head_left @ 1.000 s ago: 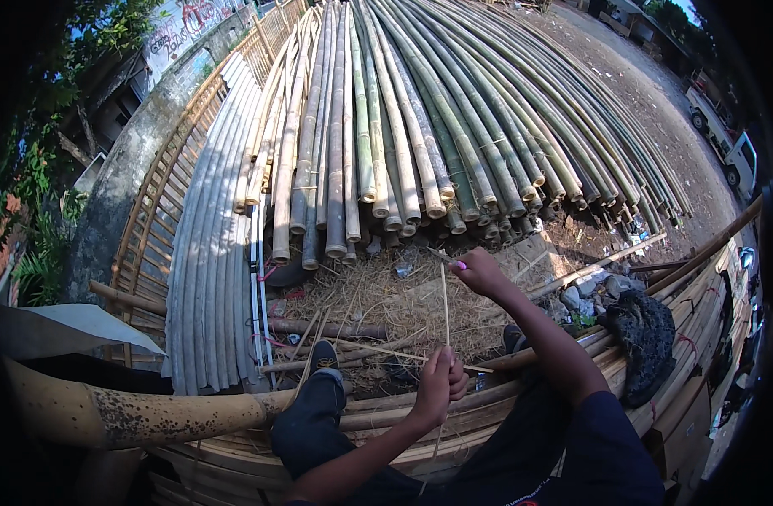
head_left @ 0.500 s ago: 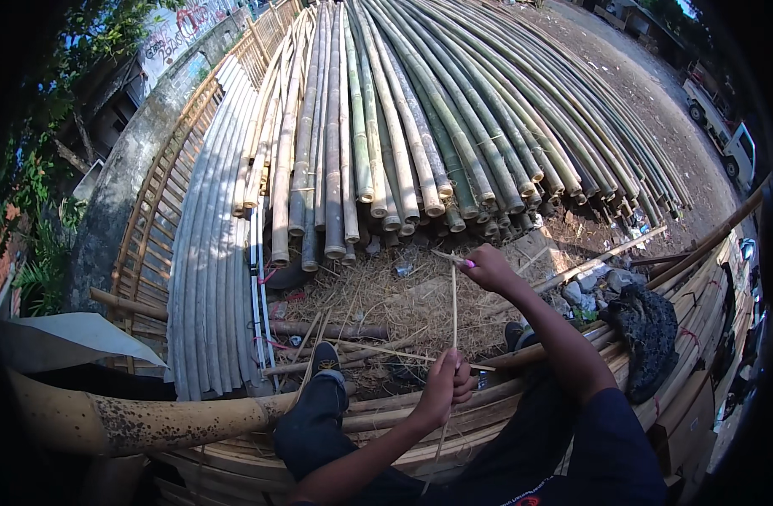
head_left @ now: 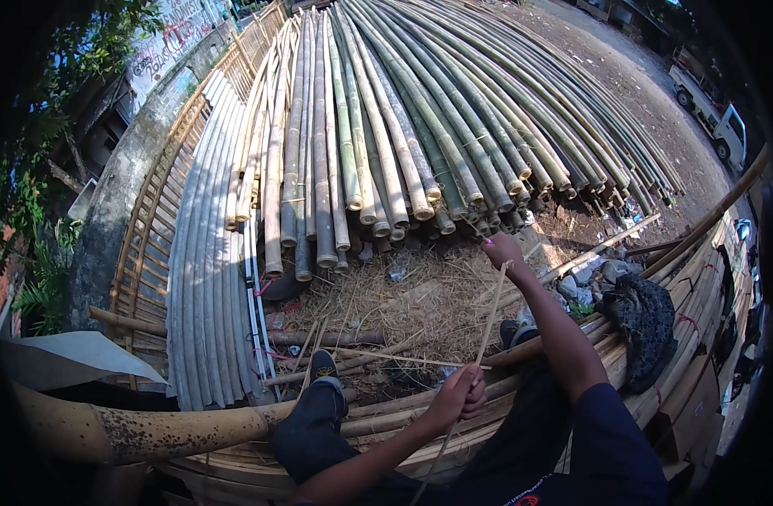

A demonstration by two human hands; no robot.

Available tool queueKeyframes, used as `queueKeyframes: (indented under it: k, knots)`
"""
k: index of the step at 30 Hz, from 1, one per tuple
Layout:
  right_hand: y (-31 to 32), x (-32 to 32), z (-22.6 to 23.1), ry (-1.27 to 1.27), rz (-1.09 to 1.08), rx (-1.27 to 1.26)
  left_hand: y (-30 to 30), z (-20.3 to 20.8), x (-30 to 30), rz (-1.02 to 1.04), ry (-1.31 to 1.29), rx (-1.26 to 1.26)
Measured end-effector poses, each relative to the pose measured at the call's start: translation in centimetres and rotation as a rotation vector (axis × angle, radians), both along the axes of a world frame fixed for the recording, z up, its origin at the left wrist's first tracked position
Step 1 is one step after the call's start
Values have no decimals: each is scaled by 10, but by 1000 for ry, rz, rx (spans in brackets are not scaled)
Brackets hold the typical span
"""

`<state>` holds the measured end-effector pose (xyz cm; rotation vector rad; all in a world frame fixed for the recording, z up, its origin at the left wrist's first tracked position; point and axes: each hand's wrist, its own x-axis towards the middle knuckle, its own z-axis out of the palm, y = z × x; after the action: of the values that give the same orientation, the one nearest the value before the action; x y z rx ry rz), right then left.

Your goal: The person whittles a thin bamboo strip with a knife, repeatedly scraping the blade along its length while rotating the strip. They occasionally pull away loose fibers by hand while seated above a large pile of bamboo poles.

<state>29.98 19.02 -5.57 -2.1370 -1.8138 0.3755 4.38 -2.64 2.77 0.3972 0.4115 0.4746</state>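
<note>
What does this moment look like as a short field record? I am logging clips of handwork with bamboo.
setting: outdoor yard with stacked bamboo poles
left hand: closed on the lower part of a thin bamboo strip
right hand: arm stretched forward, fingers pinching the strip's upper end
ground: dry shavings ahead of the black shoe
background: light truck at upper right

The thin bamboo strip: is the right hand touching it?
Touching. The head view shows the right hand gripping the upper end of the bamboo strip.

Single head-worn fisheye view, looking steeply down and forward, hands near, bamboo poles [head_left: 386,143] stretching far ahead
</note>
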Motion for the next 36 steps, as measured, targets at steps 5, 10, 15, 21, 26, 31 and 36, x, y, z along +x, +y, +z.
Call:
queueKeyframes:
  k: [5, 10, 15, 21, 26, 31, 36]
  knots:
    - [-11, -29, 27, 1106, -21, -55, 49, -16, -24, 215, 81, -67]
    - [-36, -106, 69, 1523, 192, -338, 72, -26, -38, 269, 49, -39]
    - [-44, -124, 77, 1526, 175, -280, 67, -29, -40, 167, -77, -156]
    - [-62, -120, 78, 922, 101, -84, 69, -21, -60, 174, -105, -98]
    - [-86, -142, 73, 331, 491, -77, 60, 4, -58, 283, 365, 270]
    - [-75, -157, 71, 167, 778, 58, 57, -27, -63, 492, 912, 975]
    - [-61, -143, 48, 48, 599, 80, 43, -15, -59, 371, 1100, 964]
